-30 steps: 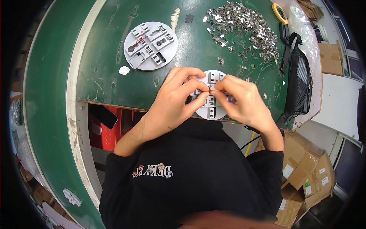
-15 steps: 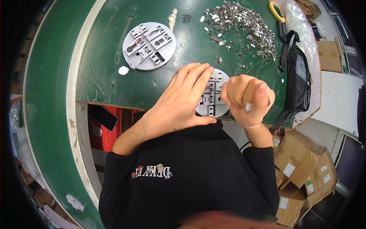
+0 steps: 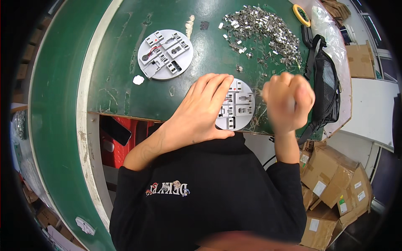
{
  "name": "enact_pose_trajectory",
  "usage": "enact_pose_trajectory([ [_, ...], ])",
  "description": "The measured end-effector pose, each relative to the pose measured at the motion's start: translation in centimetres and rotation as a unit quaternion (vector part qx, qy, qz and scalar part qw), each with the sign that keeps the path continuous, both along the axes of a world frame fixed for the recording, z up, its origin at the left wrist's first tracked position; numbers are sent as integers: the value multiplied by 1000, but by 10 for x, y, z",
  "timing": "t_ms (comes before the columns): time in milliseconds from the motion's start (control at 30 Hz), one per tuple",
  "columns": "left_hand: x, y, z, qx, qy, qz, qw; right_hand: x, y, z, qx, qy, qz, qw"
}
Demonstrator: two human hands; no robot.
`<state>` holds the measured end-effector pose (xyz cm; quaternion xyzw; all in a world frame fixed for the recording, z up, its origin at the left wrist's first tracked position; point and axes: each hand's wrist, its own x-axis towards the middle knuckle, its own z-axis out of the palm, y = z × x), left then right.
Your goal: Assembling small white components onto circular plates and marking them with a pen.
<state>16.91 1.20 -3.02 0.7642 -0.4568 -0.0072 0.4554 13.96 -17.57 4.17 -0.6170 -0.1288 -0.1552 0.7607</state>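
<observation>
Near the table's front edge lies a round grey plastic base (image 3: 243, 105) with raised slotted blocks. My left hand (image 3: 202, 108) grips its left side, fingers over the far rim and thumb at the near rim, covering that part. My right hand (image 3: 287, 102) is raised to the right of the base, apart from it, curled into a fist and smeared by motion; what it holds, if anything, is hidden. A similar round base (image 3: 166, 54) with a red wire and a dark round part lies farther left. Beyond my hands spreads a pile of small metal clips (image 3: 268, 35).
A black mesh bag (image 3: 325, 79) lies along the table's right side, near a yellow tape roll (image 3: 301, 15). A white scrap (image 3: 138, 80) sits by the far base. Below the table are a phone (image 3: 116, 130) and, at right, cardboard boxes (image 3: 331, 171).
My right hand has moved right and away from the near base, uncovering its right side. My left hand stays on the base's left side.
</observation>
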Motion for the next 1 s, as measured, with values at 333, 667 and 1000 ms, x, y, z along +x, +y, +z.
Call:
enact_pose_trajectory([
  [333, 16, 112, 47, -22, 139, 350, 926, 27, -46, -4, -535, 146, -63, 830],
  [667, 92, 167, -8, 234, -42, 656, 716, 34, -39, -19, -583, 80, -41, 807],
  [1000, 59, 72, 11, 48, 10, 280, 959, 35, -51, -5, -495, 137, -54, 857],
])
